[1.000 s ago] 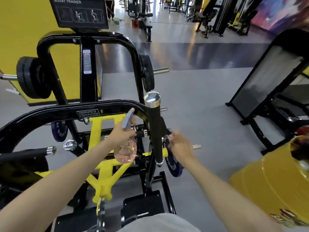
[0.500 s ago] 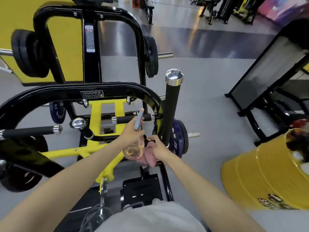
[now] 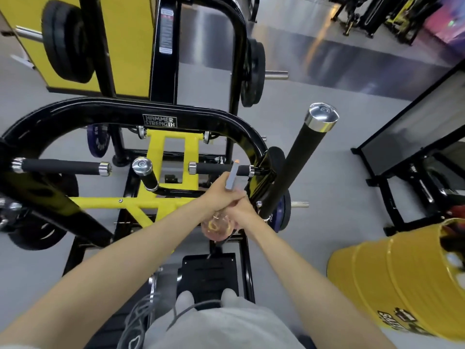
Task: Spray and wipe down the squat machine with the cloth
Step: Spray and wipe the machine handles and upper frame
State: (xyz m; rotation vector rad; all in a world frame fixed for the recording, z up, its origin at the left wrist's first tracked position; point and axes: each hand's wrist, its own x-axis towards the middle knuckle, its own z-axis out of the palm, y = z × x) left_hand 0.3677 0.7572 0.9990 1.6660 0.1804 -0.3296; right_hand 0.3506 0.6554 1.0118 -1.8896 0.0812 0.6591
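The squat machine has a curved black frame (image 3: 120, 109), yellow inner bars and black foam handles. My left hand (image 3: 214, 195) grips a spray bottle (image 3: 217, 227) with a clear pinkish body and a grey sprayer head, held beside the base of the upright foam handle (image 3: 297, 162). My right hand (image 3: 242, 209) is pressed against the left hand at the bottle's neck, fingers curled. Only a sliver of the pink cloth (image 3: 236, 225) shows under it; the rest is hidden behind the bottle and hand.
A yellow barrel (image 3: 392, 280) stands on the floor at my right. Another black machine (image 3: 407, 137) sits further right. Black weight plates (image 3: 65, 41) hang on the rack at the back left. A black foot plate (image 3: 208, 275) lies below my hands.
My right hand moved left from the blue plate, took up the pink cloth, and now meets my left hand at the bottle. The view tilted downward.
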